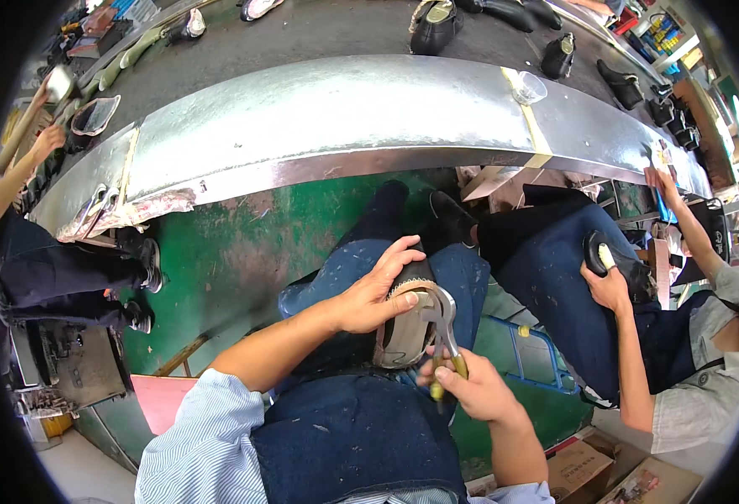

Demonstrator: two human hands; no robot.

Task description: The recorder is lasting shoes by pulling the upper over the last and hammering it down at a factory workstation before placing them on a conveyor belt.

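Note:
On my lap rests a dark shoe, its pale underside facing up and a stitched-looking, pleated edge at its far end. My left hand lies across that far end, thumb on the underside and fingers curled over the edge, holding it. In my right hand is a pair of pincers with a rounded metal head and yellow-green handles. The pincers' head reaches the shoe's right edge, close to my left thumb. What lies between the jaws is too small to make out.
Ahead runs a metal-topped bench with a clear plastic cup. Beyond it, several shoes stand on a dark surface. At right, a seated co-worker holds a dark shoe. Another person stands left. A blue frame and cardboard box sit right.

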